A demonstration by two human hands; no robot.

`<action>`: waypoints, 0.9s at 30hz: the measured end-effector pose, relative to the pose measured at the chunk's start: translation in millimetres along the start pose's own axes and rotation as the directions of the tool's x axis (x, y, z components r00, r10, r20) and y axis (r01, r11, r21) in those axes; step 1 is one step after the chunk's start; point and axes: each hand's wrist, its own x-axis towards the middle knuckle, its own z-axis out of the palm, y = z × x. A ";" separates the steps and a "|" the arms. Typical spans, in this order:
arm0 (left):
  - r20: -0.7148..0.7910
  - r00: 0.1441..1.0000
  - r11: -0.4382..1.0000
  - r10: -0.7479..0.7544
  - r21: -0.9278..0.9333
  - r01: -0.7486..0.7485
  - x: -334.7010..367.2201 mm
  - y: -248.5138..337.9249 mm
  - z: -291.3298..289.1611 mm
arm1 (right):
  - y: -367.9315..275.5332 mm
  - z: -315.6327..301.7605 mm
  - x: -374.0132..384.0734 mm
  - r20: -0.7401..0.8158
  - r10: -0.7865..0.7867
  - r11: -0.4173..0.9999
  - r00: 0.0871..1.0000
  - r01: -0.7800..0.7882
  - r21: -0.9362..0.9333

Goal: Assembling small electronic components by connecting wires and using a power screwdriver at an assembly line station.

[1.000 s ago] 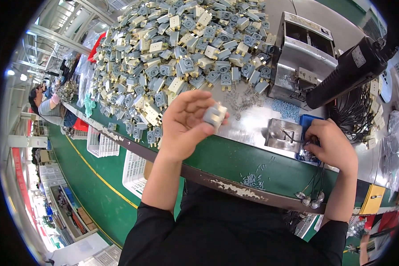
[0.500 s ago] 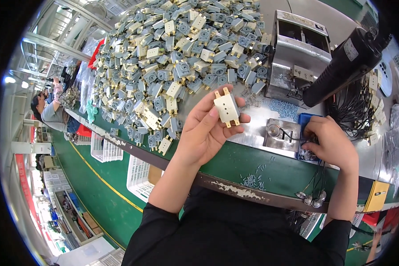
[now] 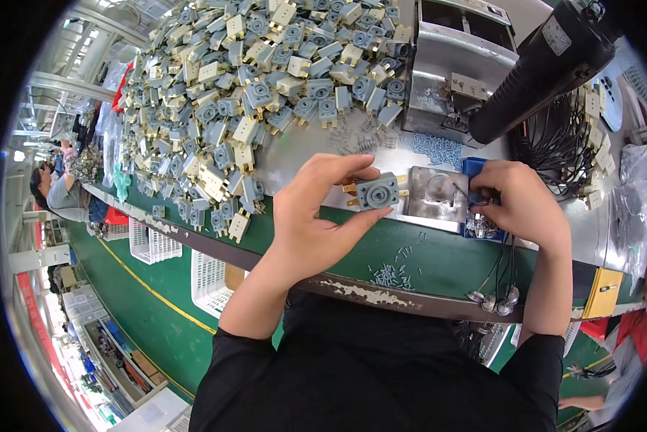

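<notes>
My left hand (image 3: 310,216) holds a small grey block-shaped part (image 3: 378,193) between thumb and fingers. Its face with a round centre is toward me, and brass tabs stick out at both sides. My right hand (image 3: 516,200) is at the blue bin (image 3: 473,167), its fingers bent together; what they grip, if anything, is hidden. Small metal pieces (image 3: 482,226) lie in the bin by those fingers. Between the two hands sits a square metal fixture (image 3: 426,205) with a round seat, and a thin dark line shows beside my right fingertips.
A large heap of similar parts (image 3: 287,68) covers the back left. A metal machine (image 3: 446,79) and a black cylindrical tool (image 3: 528,79) stand behind the bin. Blue screws (image 3: 439,149), loose screws (image 3: 392,277), hanging round metal pieces (image 3: 490,302) and black cables (image 3: 554,140) lie around.
My left hand has turned the part from its cream face to its grey face and lowered it toward the fixture. My right hand stays at the bin. The whole view has shifted.
</notes>
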 end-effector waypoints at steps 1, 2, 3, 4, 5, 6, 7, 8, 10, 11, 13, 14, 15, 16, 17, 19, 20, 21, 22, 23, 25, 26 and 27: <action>-0.003 1.000 1.000 0.028 0.014 -0.028 0.6 -1.2 -0.6 | 0.7 -0.1 0.2 0.021 0.004 1.000 1.000 -0.004 0.010; -0.003 1.000 1.000 0.027 0.013 -0.027 1.1 0.1 -0.2 | 1.4 -0.3 0.5 0.041 0.007 1.000 0.999 -0.008 0.019; -0.010 0.999 0.998 0.050 0.029 -0.050 3.0 1.9 0.4 | 2.1 -0.8 0.4 0.042 0.011 1.000 0.999 -0.012 0.017; -0.016 0.997 0.996 0.074 0.045 -0.073 4.7 3.2 1.0 | 3.0 -1.3 0.3 0.059 0.007 1.000 0.998 -0.007 0.004; -0.015 0.997 0.996 0.075 0.039 -0.074 6.5 2.7 1.3 | 3.9 -1.9 0.0 0.075 0.003 1.000 0.997 -0.003 -0.008; 0.000 0.995 0.992 0.102 0.080 -0.102 8.5 2.3 1.9 | 5.3 -1.6 -1.0 0.074 0.009 1.000 0.997 -0.008 -0.008; 0.017 0.991 0.984 0.130 0.117 -0.131 10.4 2.3 3.0 | 6.2 -1.0 -1.9 0.078 0.017 1.000 0.997 -0.016 -0.021; 0.022 0.991 0.985 0.132 0.108 -0.134 11.5 4.7 4.9 | 7.2 -0.4 -2.8 0.081 0.028 0.999 0.996 -0.025 -0.034; 0.072 0.994 0.975 0.081 0.202 -0.094 13.0 11.0 10.2 | 7.2 1.1 -3.3 0.081 0.035 0.998 0.996 -0.031 -0.048; 0.080 0.993 0.977 0.085 0.187 -0.099 13.3 8.2 14.9 | 7.0 0.6 -3.1 0.085 0.031 0.998 0.996 -0.026 -0.060; 0.107 0.967 0.941 0.232 0.227 -0.250 11.6 -1.5 26.1 | 7.1 -4.0 -3.0 0.082 0.004 1.000 0.997 -0.002 -0.030; 0.112 0.965 0.944 0.237 0.209 -0.256 10.0 -3.5 28.4 | 7.0 -6.2 -3.5 0.081 -0.042 0.999 0.996 0.041 0.005; 0.196 0.947 0.897 0.255 0.318 -0.307 7.1 -5.8 28.1 | 7.2 -7.2 -4.4 0.078 -0.023 1.000 0.997 0.023 0.000; 0.279 0.924 0.833 0.262 0.418 -0.362 4.5 -7.9 28.8 | 7.2 -7.9 -5.5 0.086 -0.016 1.000 0.996 0.017 -0.011; 0.275 0.922 0.805 0.272 0.460 -0.374 2.8 -10.0 31.8 | 7.2 -8.5 -6.2 0.094 -0.010 1.000 0.996 0.012 -0.022; 0.253 0.937 0.806 0.239 0.486 -0.337 -1.6 -16.3 33.1 | 3.6 -9.9 -4.4 0.153 0.037 0.999 0.987 -0.031 -0.041; 0.224 0.954 0.800 0.200 0.524 -0.291 -4.1 -19.3 32.0 | 5.4 -9.0 -4.3 0.151 0.046 0.998 0.987 -0.040 -0.042; 0.234 0.959 0.802 0.158 0.536 -0.263 -5.4 -21.2 29.1 | 9.0 -7.1 -4.6 0.156 0.028 0.999 0.987 -0.022 -0.040; 0.238 0.958 0.805 0.162 0.530 -0.268 -6.9 -20.3 27.7 | 9.2 -6.3 -4.6 0.162 0.008 0.999 0.987 -0.002 -0.039; 0.215 0.973 0.835 0.087 0.517 -0.189 -7.6 -16.7 25.8 | 6.9 -8.0 -4.6 0.173 0.035 0.999 0.984 -0.030 -0.028; 0.251 0.960 0.880 -0.124 0.475 -0.011 -8.2 -5.4 15.4 | 10.1 -6.3 -7.5 0.159 0.024 0.999 0.987 -0.018 -0.041; 0.255 0.959 0.882 -0.121 0.472 -0.014 -7.4 -3.4 11.8 | 11.7 -6.1 -8.6 0.148 0.006 0.999 0.989 0.002 -0.054; 0.279 0.945 0.904 -0.171 0.425 0.038 -7.6 -1.1 6.9 | 11.9 -6.8 -8.2 0.147 0.003 0.999 0.989 0.005 -0.053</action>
